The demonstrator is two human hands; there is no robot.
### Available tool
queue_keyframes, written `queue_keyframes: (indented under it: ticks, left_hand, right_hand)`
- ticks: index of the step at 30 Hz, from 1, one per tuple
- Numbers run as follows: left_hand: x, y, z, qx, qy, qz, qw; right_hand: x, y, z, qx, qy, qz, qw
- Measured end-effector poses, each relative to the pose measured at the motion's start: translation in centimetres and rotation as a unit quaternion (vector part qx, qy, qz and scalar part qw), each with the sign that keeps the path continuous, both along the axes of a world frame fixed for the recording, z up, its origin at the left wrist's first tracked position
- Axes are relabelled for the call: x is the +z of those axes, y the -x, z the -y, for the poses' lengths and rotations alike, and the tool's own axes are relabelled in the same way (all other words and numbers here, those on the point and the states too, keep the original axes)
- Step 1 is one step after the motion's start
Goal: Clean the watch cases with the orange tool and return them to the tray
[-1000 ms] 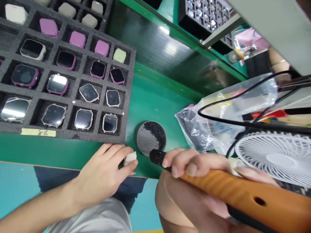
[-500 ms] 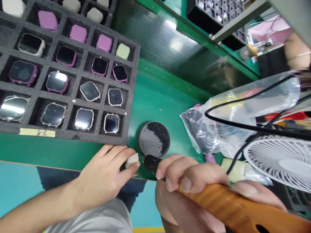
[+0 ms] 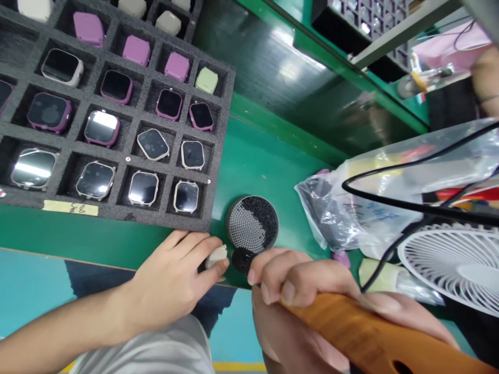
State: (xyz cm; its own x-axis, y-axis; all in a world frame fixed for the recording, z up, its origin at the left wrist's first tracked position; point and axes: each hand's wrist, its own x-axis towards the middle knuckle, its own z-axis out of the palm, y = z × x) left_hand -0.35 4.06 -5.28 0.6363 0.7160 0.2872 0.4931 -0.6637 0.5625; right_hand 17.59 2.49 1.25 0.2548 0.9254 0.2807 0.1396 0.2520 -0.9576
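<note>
My left hand [image 3: 183, 270] is closed around a small off-white watch case [image 3: 217, 255] at the bench's front edge. In my right hand [image 3: 312, 280] is an orange electric screwdriver [image 3: 351, 324] with a black nose [image 3: 242, 259]. Its thin bit points left at the side of the watch case; whether it touches I cannot tell. Just beyond the two hands stands a round dish [image 3: 252, 223] of tiny screws, part seated in a grey perforated plate and part a loose black heap.
A dark foam tray [image 3: 171, 221] with watches in its compartments fills the left. To the right lie a clear plastic bag [image 3: 351, 208], a black cable [image 3: 390, 200] and a white fan [image 3: 460, 265]. Another person's arm [image 3: 485, 78] shows at the upper right.
The view has shifted slightly, so the tray and dish appear a little further right. My hands keep their hold, and the screwdriver's nose sits slightly nearer the watch case.
</note>
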Motion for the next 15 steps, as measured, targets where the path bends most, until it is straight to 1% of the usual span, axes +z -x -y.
queue_keyframes:
  ticks: [2,4,7,10,13,15]
  left_hand:
    - [-0.1,0.1,0.0,0.001,0.000,0.000,1.000]
    - [-0.1,0.1,0.1,0.001,-0.001,-0.002,1.000]
    - [0.0,0.2,0.1,-0.002,-0.005,-0.008,1.000]
    - [0.1,0.2,0.0,-0.010,-0.011,-0.019,1.000]
    - [-0.1,0.1,-0.1,-0.017,-0.018,-0.020,0.999]
    - [0.0,0.2,0.2,-0.011,-0.021,-0.001,1.000]
  right_hand:
    - [0.2,0.3,-0.4,-0.001,-0.017,-0.032,0.999]
    - [0.4,0.5,-0.7,0.013,-0.038,-0.065,0.997]
    - [0.4,0.3,-1.0,0.043,-0.037,-0.097,0.994]
    - [0.1,-0.2,-1.2,0.057,-0.029,-0.130,0.989]
    - [-0.1,-0.6,-1.9,0.086,-0.018,-0.165,0.982]
    - [0.0,-0.8,-2.1,0.103,-0.036,-0.183,0.977]
